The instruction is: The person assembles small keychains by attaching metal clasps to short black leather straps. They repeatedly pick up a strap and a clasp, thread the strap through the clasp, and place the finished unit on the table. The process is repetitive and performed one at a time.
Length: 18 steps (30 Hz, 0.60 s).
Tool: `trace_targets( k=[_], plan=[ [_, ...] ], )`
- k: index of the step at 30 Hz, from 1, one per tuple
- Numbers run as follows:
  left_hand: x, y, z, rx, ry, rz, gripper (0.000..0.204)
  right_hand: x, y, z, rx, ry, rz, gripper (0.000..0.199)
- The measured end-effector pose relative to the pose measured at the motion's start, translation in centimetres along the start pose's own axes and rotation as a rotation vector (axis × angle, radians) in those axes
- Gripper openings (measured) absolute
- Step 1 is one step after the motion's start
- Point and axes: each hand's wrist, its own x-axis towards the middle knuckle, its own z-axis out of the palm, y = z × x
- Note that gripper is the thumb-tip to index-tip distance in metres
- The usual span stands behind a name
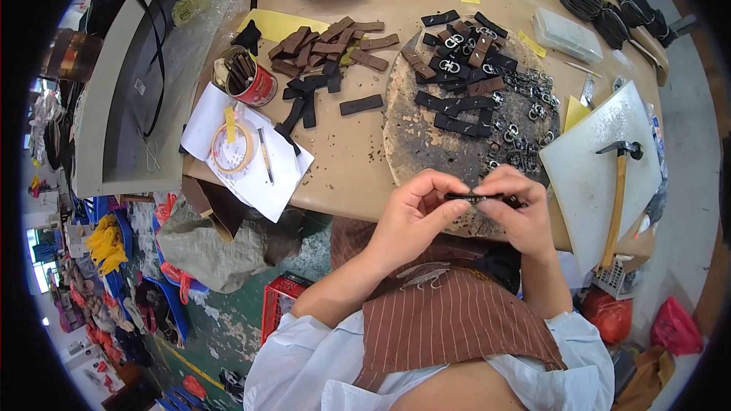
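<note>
Over the near edge of a round worn board (407, 129), my left hand (419, 217) and my right hand (521, 213) pinch a short black strap (474, 197) between thumbs and fingers. It is seen edge-on, and the fingers cover its ends. Just beyond my hands, black straps (457, 123) and brown ones lie on the board, some fitted with silver metal rings. A cluster of small metal clasps (537, 87) spreads along the board's right side, reaching close to my right hand.
Loose brown strips (327, 46) lie left of the board. Further left are a red can (255, 87) of tools and a tape roll (231, 148) and pen (266, 155) on papers. At right, a hammer (617, 198) rests on a white slab (586, 167). A clear plastic box (567, 35) stands behind.
</note>
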Motion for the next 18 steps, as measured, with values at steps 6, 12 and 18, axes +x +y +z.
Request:
trace_targets(
  k=[6, 12, 18],
  plan=[
    [0.1, 3.0, -0.7, -0.3, -0.128, -0.464, 0.036, 1.2, -1.6, -1.5, -0.442, -0.186, -0.317, 0.032],
    [-0.3, 2.8, 0.4, -0.208, 0.084, -0.166, 0.035, 0.1, -4.7, -2.3, -0.074, 0.138, 0.015, 0.034],
    [-0.3, 1.7, 0.9, -0.04, 0.129, -0.029, 0.035, -0.9, -3.7, -0.1, -0.374, -0.153, 0.257, 0.03]
  ],
)
